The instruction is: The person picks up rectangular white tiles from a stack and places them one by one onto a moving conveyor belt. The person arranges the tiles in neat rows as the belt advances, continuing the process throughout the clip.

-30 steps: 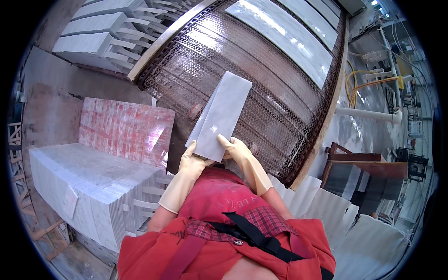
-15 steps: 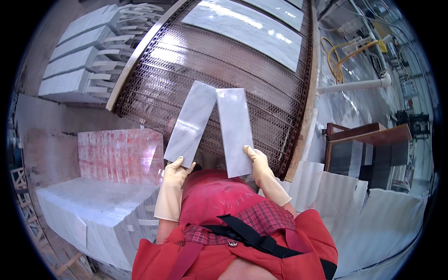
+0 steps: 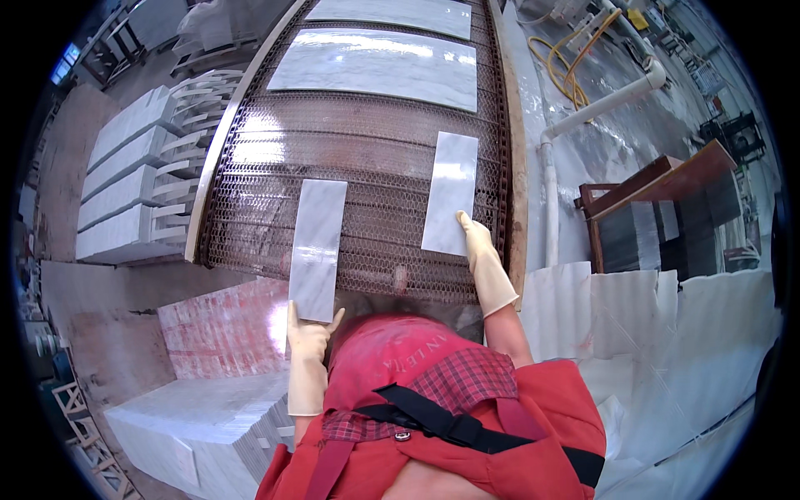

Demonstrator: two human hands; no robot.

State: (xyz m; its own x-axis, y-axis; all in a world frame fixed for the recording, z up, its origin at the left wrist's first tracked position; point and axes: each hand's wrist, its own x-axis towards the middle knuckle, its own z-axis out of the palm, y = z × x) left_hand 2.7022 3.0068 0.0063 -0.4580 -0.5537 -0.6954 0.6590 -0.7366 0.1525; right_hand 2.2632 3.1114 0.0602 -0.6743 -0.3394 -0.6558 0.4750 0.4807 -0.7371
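Note:
Two narrow grey-white marble tiles lie over a wire-mesh conveyor belt point(image 3: 375, 196). The left tile point(image 3: 318, 242) reaches past the belt's near edge. At its near end is my gloved left hand point(image 3: 308, 336), forefinger and thumb spread to either side of the end; its other fingers do not show clearly. My right hand point(image 3: 477, 242), also in a cream rubber glove, grips the right tile point(image 3: 452, 187) by its right edge near the lower corner. The thumb lies on top and the other fingers are mostly hidden.
Farther up the belt lies a large marble slab point(image 3: 383, 67), with another slab point(image 3: 400, 15) beyond. Tile stacks point(image 3: 125, 208) stand left of the belt, and a big stack point(image 3: 196, 417) stands near left. White foam sheets point(image 3: 550, 304) and a white pipe point(image 3: 604, 104) are right.
Both tiles have moved apart and straightened over the belt. My right hand has carried its tile right and away from me; my left hand's fingers have spread. The view has shifted too.

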